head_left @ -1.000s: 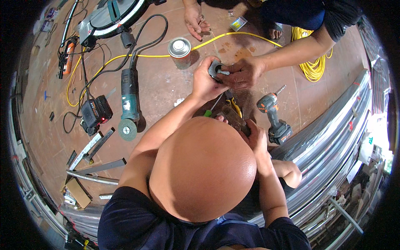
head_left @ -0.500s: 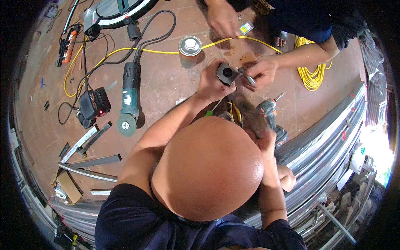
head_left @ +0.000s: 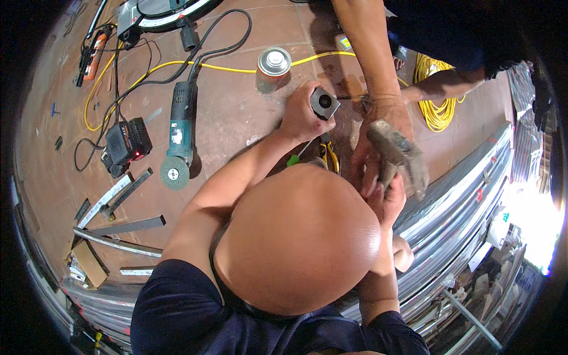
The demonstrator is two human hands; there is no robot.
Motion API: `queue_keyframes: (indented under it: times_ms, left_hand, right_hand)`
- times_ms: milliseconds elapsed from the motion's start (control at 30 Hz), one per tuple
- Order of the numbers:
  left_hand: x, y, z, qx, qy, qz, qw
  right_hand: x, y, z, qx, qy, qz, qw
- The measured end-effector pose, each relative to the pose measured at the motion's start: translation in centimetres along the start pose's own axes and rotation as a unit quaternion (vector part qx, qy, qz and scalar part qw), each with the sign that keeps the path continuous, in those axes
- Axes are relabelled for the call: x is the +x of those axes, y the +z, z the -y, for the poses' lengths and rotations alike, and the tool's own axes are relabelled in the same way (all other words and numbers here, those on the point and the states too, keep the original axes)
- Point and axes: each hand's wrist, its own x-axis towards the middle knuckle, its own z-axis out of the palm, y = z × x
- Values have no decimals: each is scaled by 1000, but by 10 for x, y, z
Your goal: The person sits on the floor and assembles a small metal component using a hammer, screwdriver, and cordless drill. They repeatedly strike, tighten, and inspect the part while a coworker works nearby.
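My left hand [head_left: 300,113] is closed around an upright square dark metal piece [head_left: 325,103] with a round hole in its end. My right hand [head_left: 393,202] holds the handle of a worn hammer [head_left: 404,155]. A co-worker's hand [head_left: 378,127] reaches down from the top edge, its fingers at the hammer's handle behind the head. The co-worker's other hand is mostly hidden behind that arm, beside a thin rod at the metal piece. Below my left hand lie a green-handled tool [head_left: 293,160] and yellow-handled pliers [head_left: 331,157], partly covered by my head.
An angle grinder [head_left: 180,130], a metal can [head_left: 273,70], a battery unit [head_left: 127,145] and cut metal strips [head_left: 133,229] lie to the left. A saw base [head_left: 168,18] stands at the far left. A coiled yellow cord [head_left: 436,100] and wrapped metal lengths [head_left: 455,189] are on the right.
The hammer has risen and moved right with my right hand. One of the co-worker's hands has come down to it from the top. My left hand still grips the metal piece.
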Motion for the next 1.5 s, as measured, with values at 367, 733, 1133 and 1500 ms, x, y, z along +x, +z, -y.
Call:
queue_keyframes:
  times_ms: [367,733,1133,1500]
  left_hand:
    - [3,-5,-7,19,-41,14,999]
    - [0,-3,-9,-11,-39,-1,999]
    - [0,-9,-1,-43,-83,26,995]
    - [-4,-9,-1,-103,-99,21,990]
  right_hand:
    - [44,-22,0,48,12,-19,999]
    - [-16,76,-105,133,217,64,965]
    - [26,180,-119,324,176,-15,929]
    - [21,196,-134,303,187,8,934]
